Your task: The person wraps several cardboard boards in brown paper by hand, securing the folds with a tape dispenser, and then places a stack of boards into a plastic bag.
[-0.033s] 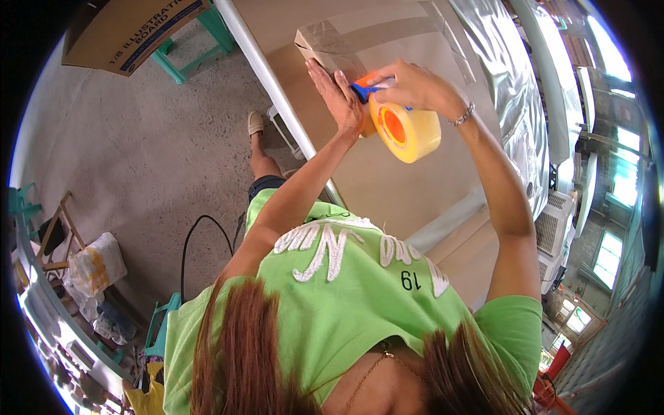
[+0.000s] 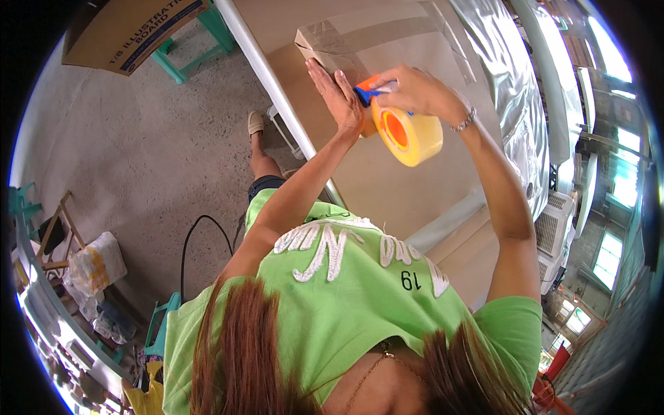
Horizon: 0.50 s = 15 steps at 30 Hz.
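A brown cardboard box point(image 2: 394, 45) with strips of tape along its edges lies on the table. My left hand point(image 2: 341, 104) rests flat against the box's near left side, its fingers stretched out. Beside it my right hand point(image 2: 422, 92) is closed on a tape dispenser point(image 2: 364, 93) with blue and orange parts. The dispenser carries a large roll of clear yellowish tape point(image 2: 423, 142) on an orange core. Its front end is close to the left palm, at the box's near edge. My right fingers hide most of the handle.
The brown table surface point(image 2: 443, 173) has a pale left edge point(image 2: 266, 76). Silvery sheeting point(image 2: 508, 90) runs along the right. A printed carton point(image 2: 131, 34) and a green stool point(image 2: 207, 45) stand far left. White bags point(image 2: 97, 263) lie farther left on the floor side.
The tape dispenser and my right hand have shifted very slightly to the right and toward me. My left hand stays in place on the box.
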### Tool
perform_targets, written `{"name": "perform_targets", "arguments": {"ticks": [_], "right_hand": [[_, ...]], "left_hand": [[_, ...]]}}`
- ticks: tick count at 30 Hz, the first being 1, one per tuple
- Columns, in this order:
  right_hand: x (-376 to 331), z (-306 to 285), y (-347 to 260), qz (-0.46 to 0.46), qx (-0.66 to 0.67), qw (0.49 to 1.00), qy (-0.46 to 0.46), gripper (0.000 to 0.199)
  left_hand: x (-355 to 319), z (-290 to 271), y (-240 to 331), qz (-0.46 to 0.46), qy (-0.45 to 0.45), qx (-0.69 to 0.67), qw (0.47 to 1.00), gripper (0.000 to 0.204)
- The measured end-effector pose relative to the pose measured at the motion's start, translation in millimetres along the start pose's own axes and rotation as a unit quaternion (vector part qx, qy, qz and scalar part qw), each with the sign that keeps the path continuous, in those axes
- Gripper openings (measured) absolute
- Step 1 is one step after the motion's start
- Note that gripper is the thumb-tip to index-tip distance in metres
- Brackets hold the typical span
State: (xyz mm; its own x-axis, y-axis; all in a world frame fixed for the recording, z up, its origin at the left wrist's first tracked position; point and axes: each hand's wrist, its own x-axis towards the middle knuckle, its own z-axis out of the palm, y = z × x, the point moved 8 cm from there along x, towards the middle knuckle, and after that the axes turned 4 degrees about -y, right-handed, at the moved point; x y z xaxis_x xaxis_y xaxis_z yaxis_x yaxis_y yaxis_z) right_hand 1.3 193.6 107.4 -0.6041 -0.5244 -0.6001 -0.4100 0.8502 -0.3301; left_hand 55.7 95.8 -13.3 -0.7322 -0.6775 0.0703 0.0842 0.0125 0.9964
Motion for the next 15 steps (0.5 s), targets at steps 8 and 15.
{"name": "perform_targets", "arguments": {"ticks": [8,15], "right_hand": [[-68,34,13,-0.019,-0.007,0.993,0.119,0.042],[-101,52,27,-0.001,0.046,0.990,0.137,0.043]], "left_hand": [[-1,-1,-4,-0.004,0.001,0.037,0.999,0.062],[0,1,-5,-0.004,-0.011,0.033,0.999,0.063]]}}
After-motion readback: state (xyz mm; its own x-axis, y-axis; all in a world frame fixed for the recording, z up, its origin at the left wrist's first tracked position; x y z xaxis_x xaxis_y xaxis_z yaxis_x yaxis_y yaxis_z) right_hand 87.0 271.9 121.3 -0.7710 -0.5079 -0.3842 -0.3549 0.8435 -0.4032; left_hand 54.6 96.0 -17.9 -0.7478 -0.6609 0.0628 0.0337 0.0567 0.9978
